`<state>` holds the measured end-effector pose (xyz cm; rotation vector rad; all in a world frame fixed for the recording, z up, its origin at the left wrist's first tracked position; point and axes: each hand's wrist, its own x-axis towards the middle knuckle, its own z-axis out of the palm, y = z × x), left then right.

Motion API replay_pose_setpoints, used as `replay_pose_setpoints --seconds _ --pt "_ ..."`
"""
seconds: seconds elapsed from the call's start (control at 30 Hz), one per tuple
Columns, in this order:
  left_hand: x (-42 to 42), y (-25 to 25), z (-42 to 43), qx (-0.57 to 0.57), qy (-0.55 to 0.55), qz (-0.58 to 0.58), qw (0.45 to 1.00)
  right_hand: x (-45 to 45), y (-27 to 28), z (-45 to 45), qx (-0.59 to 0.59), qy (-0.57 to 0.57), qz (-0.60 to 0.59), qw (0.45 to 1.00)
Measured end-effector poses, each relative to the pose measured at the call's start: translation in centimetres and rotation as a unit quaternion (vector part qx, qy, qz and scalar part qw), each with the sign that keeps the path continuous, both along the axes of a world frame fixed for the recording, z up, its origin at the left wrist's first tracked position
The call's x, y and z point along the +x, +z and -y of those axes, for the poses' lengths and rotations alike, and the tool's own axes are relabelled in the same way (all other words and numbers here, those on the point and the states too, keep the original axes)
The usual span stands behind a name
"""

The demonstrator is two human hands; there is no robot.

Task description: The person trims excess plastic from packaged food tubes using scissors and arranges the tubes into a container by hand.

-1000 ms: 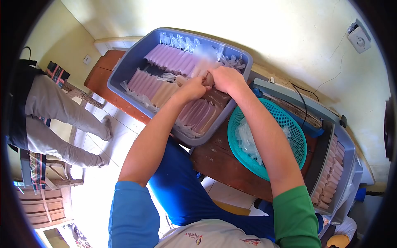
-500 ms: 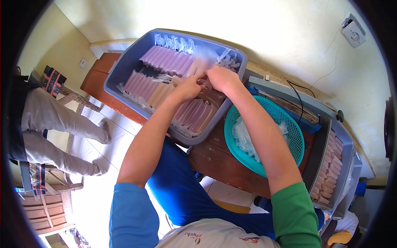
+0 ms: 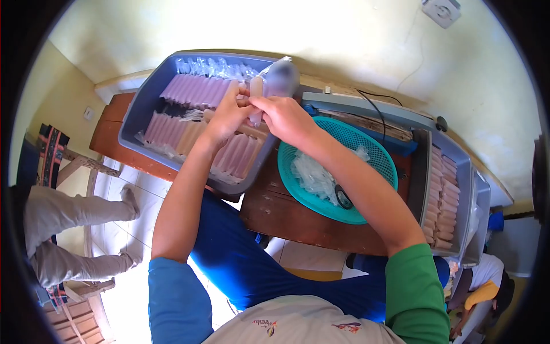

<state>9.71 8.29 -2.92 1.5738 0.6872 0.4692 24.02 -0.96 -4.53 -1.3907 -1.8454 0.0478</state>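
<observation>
Both hands are up over the right part of the blue-grey rectangular plastic tub [image 3: 150,97] — left hand [image 3: 229,113] pinching, right hand [image 3: 285,118] pinching too, fingertips close together on one slim, pale pink, filled plastic tube [image 3: 256,87], one end pointing to the far side. Below, rows of pink filled plastic tubes [image 3: 195,89] lie side by side in the tub. Over to the right, on the reddish-brown wooden surface [image 3: 286,218] — a round turquoise mesh plastic basket [image 3: 381,163] holding clear, crumpled plastic pieces [image 3: 312,175], the right forearm crossing above!
</observation>
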Motion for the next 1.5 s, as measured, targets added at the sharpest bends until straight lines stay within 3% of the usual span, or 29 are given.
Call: replay_pose_setpoints --seconds 0.07,0.13,0.2,0.27,0.3,0.37,0.4,0.47,0.8,1.0,1.3,1.37,1.5 --pt "0.6 0.3 1.8 0.006 -0.012 0.016 1.000 -0.1 1.0 3.1 0.008 -0.007 -0.010 1.000" --pt "0.9 1.2 3.8 -0.008 -0.041 0.077 0.996 0.1 2.1 5.8 0.091 -0.005 -0.048 0.995" --pt "1.2 2.0 6.0 -0.036 -0.059 0.098 0.993 0.7 3.0 9.1 0.065 -0.017 -0.107 0.992" --pt "1.2 1.8 7.6 -0.104 -0.057 0.110 0.987 2.4 2.5 12.3 -0.051 -0.080 -0.176 0.980" --pt "1.2 1.5 8.2 -0.111 -0.066 0.106 0.986 3.4 1.8 13.7 -0.049 -0.083 -0.175 0.980" --pt "1.4 0.6 9.5 -0.117 -0.076 0.099 0.985 5.1 -0.7 16.5 -0.273 -0.147 -0.042 0.950" --pt "1.5 0.2 10.3 -0.122 -0.083 0.091 0.985 5.3 -2.3 17.9 -0.273 -0.152 -0.045 0.949" --pt "2.0 -0.4 11.9 -0.112 -0.093 0.080 0.986 5.2 -5.3 20.4 -0.302 -0.221 0.084 0.923" --pt "4.9 -1.6 15.9 -0.213 -0.154 0.054 0.963 3.9 -6.5 21.8 -0.347 -0.260 0.061 0.899" --pt "6.4 -1.4 14.7 -0.209 -0.141 0.051 0.966 6.0 -5.2 22.9 -0.322 -0.207 0.017 0.924" --pt "8.9 -1.3 14.3 -0.232 -0.120 0.026 0.965 7.4 0.8 28.5 -0.375 -0.148 -0.198 0.894" --pt "9.0 -1.8 14.4 -0.227 -0.115 0.026 0.967 7.5 -0.1 29.7 -0.353 -0.167 -0.382 0.837" --pt "9.3 -2.5 14.3 -0.212 -0.105 0.014 0.971 6.4 1.3 30.6 -0.368 -0.189 -0.475 0.777"
